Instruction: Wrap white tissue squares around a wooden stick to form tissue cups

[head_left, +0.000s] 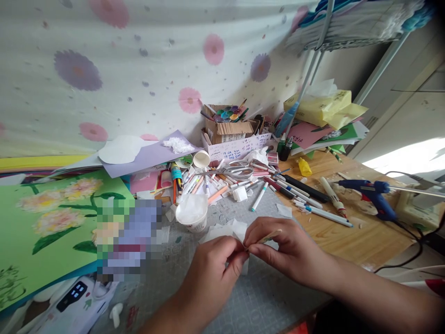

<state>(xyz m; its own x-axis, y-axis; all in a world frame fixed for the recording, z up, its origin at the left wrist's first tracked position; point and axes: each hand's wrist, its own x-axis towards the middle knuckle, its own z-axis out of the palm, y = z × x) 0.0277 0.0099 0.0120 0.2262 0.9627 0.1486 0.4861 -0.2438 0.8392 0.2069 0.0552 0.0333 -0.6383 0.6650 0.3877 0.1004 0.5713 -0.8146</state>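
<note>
My left hand [217,264] and my right hand [281,246] meet above the grey cutting mat [153,306], fingertips pinched together. A thin pale greenish strip [271,236] sticks out between the thumb and fingers of my right hand; its kind is unclear. Whatever lies between the left fingertips is too small and covered to make out. Thin white paper pieces [222,231] spread on the mat just behind the fingers. Beyond my left hand stands a paper cup [192,215] with white paper in it.
Markers [260,197], scissors [239,170] and a cardboard box [229,132] crowd the back. A blue glue gun [373,192] with its cord lies right. At left are a green flower picture [21,241] and a white device with a lit display [73,297].
</note>
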